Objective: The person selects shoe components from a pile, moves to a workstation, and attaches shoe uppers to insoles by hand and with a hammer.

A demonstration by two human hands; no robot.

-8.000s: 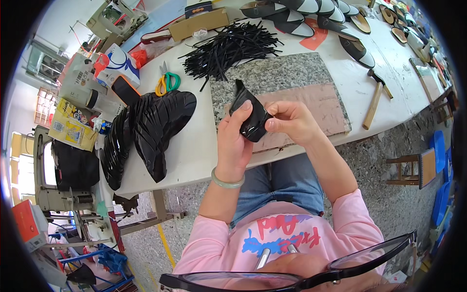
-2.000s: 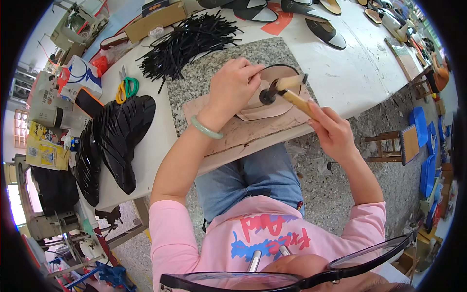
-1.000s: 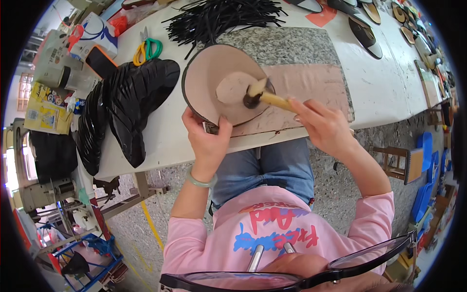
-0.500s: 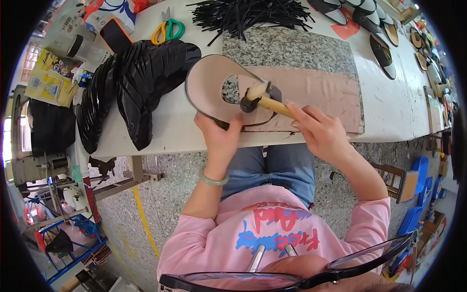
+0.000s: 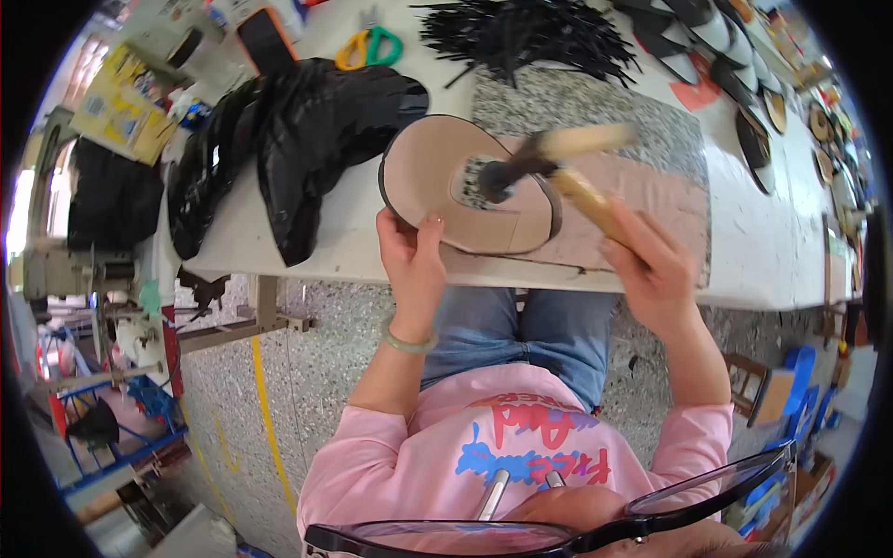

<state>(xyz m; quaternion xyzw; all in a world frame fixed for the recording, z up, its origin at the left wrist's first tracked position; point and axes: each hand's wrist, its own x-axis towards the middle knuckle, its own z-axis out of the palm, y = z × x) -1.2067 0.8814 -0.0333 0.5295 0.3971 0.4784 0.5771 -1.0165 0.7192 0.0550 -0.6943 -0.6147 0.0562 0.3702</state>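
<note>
My left hand [image 5: 412,260] pinches the near left edge of a shoe upper [image 5: 420,172], a curved piece with beige-pink lining and a black outer rim. An oval opening in the piece shows speckled stone beneath. My right hand [image 5: 656,265] is closed round the wooden handle of a hammer [image 5: 588,197]. The hammer's dark head is tilted above the right part of the upper, near the opening, and is smeared by motion. Whether it touches the upper, I cannot tell. Under the upper lies a pinkish sheet [image 5: 651,223] on a speckled stone slab [image 5: 521,98].
Shiny black shoe uppers [image 5: 298,167] are heaped at left. Behind them lie a phone [image 5: 268,42] and scissors [image 5: 370,48] with yellow and green handles. A pile of black strips [image 5: 526,37] sits at the back; more shoe pieces [image 5: 755,144] are at the far right.
The hammer has tipped, its head's pale end swinging right, and my right hand has shifted right. More of the upper's right end shows. The whole view has shifted somewhat.
</note>
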